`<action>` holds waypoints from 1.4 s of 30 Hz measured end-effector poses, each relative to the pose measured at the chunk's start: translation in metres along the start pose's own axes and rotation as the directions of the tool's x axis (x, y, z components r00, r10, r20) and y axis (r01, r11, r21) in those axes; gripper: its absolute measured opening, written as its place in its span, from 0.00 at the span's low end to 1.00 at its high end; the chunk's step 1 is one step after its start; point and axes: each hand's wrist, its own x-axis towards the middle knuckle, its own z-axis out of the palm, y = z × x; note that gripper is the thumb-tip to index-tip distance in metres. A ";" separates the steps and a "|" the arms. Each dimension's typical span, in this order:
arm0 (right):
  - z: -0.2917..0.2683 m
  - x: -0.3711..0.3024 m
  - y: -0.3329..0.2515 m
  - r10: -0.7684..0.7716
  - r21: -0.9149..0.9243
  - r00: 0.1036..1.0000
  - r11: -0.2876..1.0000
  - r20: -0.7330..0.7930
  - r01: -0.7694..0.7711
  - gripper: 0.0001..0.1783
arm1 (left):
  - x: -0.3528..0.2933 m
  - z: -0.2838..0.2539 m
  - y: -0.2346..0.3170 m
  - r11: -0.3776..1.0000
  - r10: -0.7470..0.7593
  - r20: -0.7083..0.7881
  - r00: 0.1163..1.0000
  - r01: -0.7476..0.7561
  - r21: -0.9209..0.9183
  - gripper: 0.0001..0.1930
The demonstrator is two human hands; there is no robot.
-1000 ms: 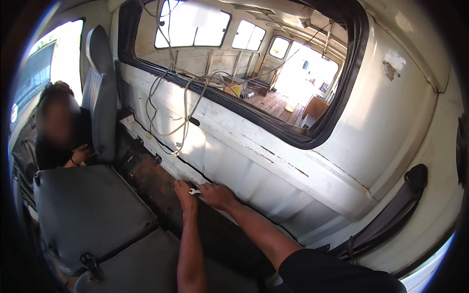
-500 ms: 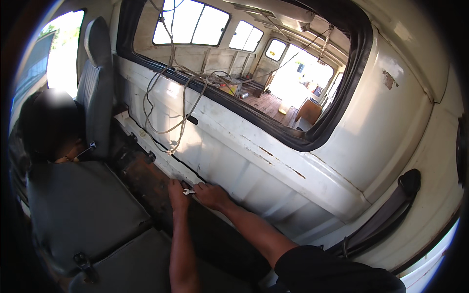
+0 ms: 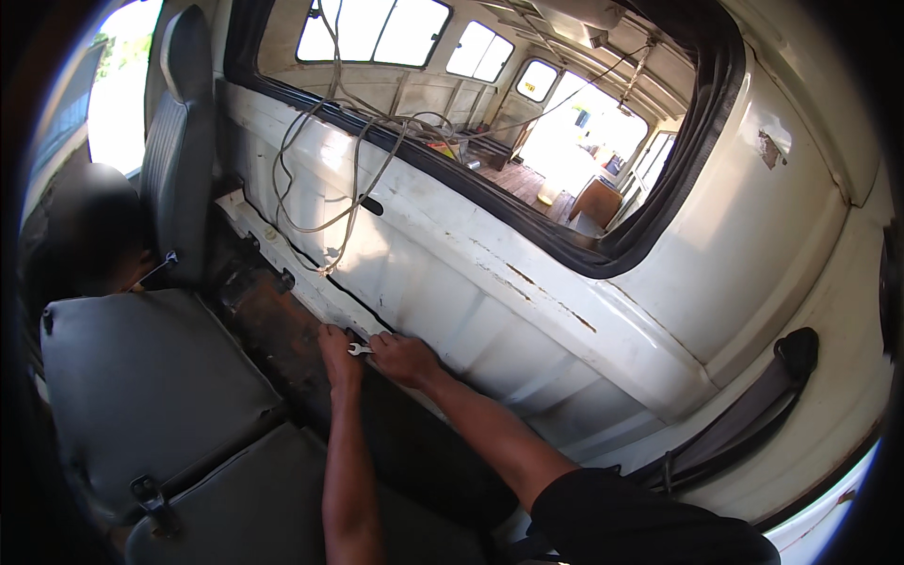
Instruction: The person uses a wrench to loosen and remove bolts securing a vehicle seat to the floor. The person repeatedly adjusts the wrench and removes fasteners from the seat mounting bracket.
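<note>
My right hand is closed around a small silver open-end wrench; its jaw end sticks out toward my left hand. My left hand is right beside it, fingers bent down at the white metal ledge along the foot of the van's partition panel. Whatever those fingers grip is hidden behind the hand. Both hands are at the edge of the dark, rusty recess behind the seats.
Black seat cushions fill the lower left, near an upright backrest and another person. Loose grey cables hang from the black-rimmed window opening. A dark seat belt lies along the right.
The view has shifted slightly, so the panel and window sit a little differently. Both hands stay at the same ledge, the wrench still between them.
</note>
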 end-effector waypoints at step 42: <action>0.001 -0.003 0.001 0.004 -0.033 1.000 0.999 -0.004 -0.005 0.11 | -0.007 -0.018 0.005 0.990 -0.055 0.111 0.992 0.040 0.134 0.11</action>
